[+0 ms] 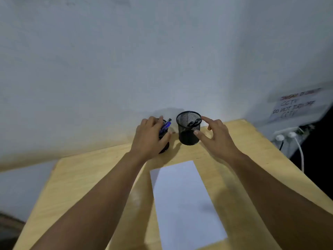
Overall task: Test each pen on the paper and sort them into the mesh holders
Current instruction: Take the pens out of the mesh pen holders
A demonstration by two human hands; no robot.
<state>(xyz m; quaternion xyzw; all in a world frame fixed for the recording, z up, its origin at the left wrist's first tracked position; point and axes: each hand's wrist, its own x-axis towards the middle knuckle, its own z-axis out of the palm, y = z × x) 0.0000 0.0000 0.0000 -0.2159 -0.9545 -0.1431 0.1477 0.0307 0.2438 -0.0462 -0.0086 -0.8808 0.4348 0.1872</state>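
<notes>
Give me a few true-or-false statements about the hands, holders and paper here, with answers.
1. The left hand wraps around the left mesh holder. True.
2. The right mesh holder lies tipped on its side. False: it stands upright.
3. A blue pen sticks out by the left hand. True.
4. The paper is covered in scribbles. False: it looks blank.
5. The right hand holds a pen. False: its fingers are spread open beside the right holder.

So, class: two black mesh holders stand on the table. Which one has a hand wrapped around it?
The left mesh holder, with blue pens sticking out: the left hand grips it. The right mesh holder stands free, the right hand open beside it.
</notes>
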